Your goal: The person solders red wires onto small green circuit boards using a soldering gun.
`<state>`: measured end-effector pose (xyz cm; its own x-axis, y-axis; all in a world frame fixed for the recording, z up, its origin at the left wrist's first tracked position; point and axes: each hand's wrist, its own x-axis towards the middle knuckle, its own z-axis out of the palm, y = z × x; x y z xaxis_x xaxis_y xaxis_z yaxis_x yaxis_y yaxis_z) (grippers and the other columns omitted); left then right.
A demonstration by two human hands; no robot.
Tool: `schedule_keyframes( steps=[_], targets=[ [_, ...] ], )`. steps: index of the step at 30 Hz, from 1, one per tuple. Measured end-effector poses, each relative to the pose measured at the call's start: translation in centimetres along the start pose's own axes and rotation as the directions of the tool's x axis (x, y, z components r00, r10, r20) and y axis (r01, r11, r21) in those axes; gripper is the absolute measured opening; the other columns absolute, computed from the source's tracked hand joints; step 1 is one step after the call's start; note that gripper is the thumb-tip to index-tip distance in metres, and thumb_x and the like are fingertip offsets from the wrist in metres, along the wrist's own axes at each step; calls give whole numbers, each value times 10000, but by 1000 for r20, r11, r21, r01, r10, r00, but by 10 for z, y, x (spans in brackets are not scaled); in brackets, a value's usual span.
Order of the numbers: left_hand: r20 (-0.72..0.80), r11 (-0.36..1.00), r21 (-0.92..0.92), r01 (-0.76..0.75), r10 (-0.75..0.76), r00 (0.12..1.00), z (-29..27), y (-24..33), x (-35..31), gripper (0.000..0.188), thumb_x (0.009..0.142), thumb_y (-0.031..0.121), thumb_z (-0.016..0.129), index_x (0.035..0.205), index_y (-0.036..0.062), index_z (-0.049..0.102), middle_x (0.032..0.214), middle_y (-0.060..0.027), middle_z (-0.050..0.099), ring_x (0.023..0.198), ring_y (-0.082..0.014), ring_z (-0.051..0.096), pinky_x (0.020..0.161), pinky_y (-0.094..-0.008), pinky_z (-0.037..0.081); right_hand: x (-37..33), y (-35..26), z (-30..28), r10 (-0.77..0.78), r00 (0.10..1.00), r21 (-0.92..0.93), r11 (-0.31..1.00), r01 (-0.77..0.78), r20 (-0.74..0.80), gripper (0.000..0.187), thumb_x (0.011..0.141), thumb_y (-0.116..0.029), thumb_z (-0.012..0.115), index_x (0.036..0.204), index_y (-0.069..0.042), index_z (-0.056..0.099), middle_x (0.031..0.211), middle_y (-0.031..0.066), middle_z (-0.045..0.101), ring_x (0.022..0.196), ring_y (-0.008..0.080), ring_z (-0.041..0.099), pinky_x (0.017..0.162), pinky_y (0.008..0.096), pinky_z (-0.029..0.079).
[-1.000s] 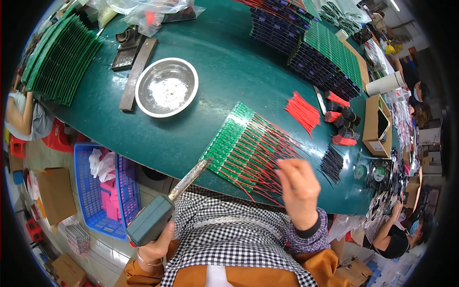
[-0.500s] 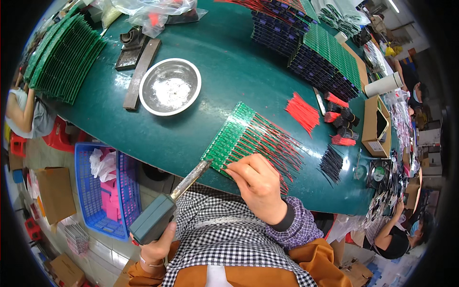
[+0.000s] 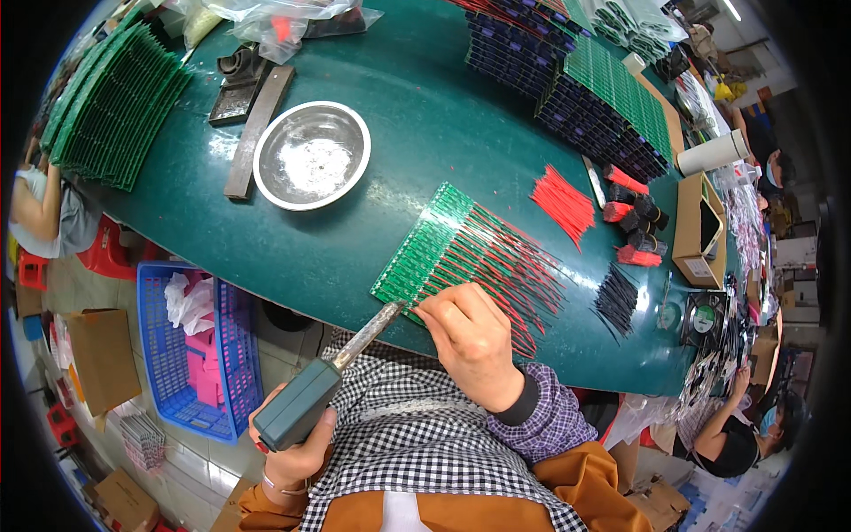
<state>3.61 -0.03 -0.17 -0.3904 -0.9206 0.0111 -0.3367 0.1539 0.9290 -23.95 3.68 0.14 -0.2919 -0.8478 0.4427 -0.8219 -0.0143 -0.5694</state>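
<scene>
Right hand [image 3: 474,341]: fingers curled tight, tips pinched together at the near edge of the circuit boards [image 3: 443,248]; whatever they pinch is too small to make out. Knuckles face the camera; cuff of a purple checked sleeve at the wrist.

Left hand [image 3: 297,448]: fingers wrapped closed around the blocky grey-green handle of a soldering iron [image 3: 328,381]. Metal shaft, dull and discoloured, slants up and right; its tip lies just beside the right fingertips at the lower corner of the boards.

Circuit boards: row of narrow green strips laid side by side on the table near its front edge, thin red wire leads fanning out to the right.

Table [image 3: 425,115]: dark green, smooth top, curved by the lens.

Steel bowl [image 3: 312,155]: round, shiny, shallow, pale residue inside; well apart from the hands.

Loose red wires [image 3: 563,202]: cut bundle, right of the boards. Black wires [image 3: 616,300]: small bundle near the right edge.

Stacked green boards [image 3: 111,106]: fanned upright, far left. More stacks at the far side, partly cut off.

Blue crate [image 3: 191,350]: plastic lattice, on the floor, partly hidden under the table edge.
</scene>
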Motion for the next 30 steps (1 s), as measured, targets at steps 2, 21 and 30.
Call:
schedule_keyframes(
  steps=[2, 21, 30],
  targets=[
    [0, 1000, 0, 28, -28, 1000, 1, 1, 1, 289, 738, 34, 827, 1012, -44, 773, 884, -164, 743, 732, -292, 713, 665, -353, 566, 0, 0, 0, -4, 1000, -3, 1000, 4, 0, 217, 766, 41, 853, 912, -27, 707, 879, 84, 661, 773, 275, 655, 667, 384, 536],
    [28, 980, 139, -144, 142, 990, -13, -23, -16, 261, 779, 9, 808, 1015, -87, 748, 973, -172, 755, 800, -343, 705, 754, -432, 583, -1, -3, 5, 2, 1000, -14, 1000, -2, 14, 221, 771, 46, 842, 925, -26, 699, 872, 87, 653, 780, 280, 661, 669, 386, 542],
    [-63, 966, -216, 142, -159, 985, -12, -62, -19, 394, 883, -33, 764, 1263, -45, 663, 1080, -103, 710, 669, -122, 592, 579, -277, 484, -9, 5, -16, -41, 999, -102, 994, 39, -15, 178, 795, -25, 737, 961, -51, 678, 889, 88, 617, 827, 264, 640, 692, 381, 546]
  ],
)
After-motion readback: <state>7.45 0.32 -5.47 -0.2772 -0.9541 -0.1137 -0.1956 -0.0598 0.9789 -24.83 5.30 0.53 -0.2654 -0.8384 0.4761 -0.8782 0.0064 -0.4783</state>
